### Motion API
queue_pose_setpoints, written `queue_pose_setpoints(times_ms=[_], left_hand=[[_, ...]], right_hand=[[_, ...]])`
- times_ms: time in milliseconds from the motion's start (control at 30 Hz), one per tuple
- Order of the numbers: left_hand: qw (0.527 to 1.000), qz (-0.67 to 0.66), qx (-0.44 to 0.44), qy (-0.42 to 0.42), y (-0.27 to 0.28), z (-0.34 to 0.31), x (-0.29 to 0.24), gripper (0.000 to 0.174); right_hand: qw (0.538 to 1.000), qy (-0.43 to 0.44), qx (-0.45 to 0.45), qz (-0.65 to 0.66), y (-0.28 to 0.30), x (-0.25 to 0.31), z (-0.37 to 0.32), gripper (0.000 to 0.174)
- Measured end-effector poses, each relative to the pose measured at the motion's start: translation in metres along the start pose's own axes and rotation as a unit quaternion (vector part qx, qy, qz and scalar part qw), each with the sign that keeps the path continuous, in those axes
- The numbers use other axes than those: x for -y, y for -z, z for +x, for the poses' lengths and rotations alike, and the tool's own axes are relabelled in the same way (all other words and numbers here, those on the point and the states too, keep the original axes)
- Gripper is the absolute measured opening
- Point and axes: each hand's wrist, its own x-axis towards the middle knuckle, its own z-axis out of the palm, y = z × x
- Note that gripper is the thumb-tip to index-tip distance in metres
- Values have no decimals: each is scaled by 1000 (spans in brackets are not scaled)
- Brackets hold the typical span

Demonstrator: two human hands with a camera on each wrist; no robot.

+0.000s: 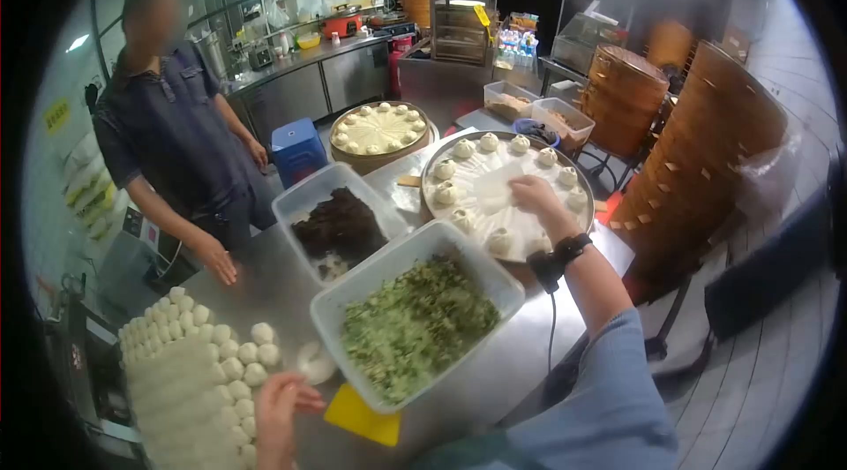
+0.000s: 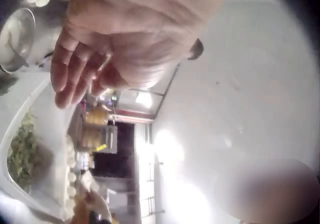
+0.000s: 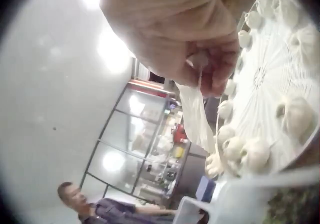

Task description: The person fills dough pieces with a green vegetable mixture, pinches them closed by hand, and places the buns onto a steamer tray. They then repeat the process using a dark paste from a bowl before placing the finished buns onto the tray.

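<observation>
In the head view my right hand [image 1: 536, 198] pinches a thin white sheet [image 1: 496, 188] above a round steamer tray [image 1: 520, 221] ringed with filled buns [image 1: 445, 169]. The right wrist view shows the sheet [image 3: 194, 115] hanging from the curled fingers of that hand [image 3: 185, 39]. My left hand [image 1: 284, 404] is held over the table's near side, fingers extended and nothing in them, between pale dough pieces [image 1: 255, 374] and a yellow scraper [image 1: 363, 415]. A tub of chopped greens [image 1: 415, 320] stands between the hands. In the left wrist view the left palm [image 2: 125, 44] faces the camera.
Behind the greens is a tub with dark filling [image 1: 340, 223]. A second steamer of buns [image 1: 379, 130] stands farther back, near a blue stool [image 1: 298, 150]. Another person [image 1: 181, 135] stands across the table at the left. Tall stacked steamers [image 1: 701, 152] rise at the right.
</observation>
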Motion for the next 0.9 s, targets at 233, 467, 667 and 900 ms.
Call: queue_pose_setpoints(times_ms=[233, 467, 667, 900], left_hand=[[974, 12, -222, 37, -78, 30, 0, 19], [969, 28, -245, 24, -113, 46, -3, 19], [960, 76, -268, 31, -126, 47, -4, 20], [941, 76, -325, 48, -123, 23, 7, 20]], right_hand=[[997, -59, 30, 33, 47, -109, 129, 20], [989, -57, 21, -137, 44, -144, 168, 19], [920, 92, -162, -344, 40, -136, 154, 27], [921, 119, 138, -345, 42, -124, 155, 33]])
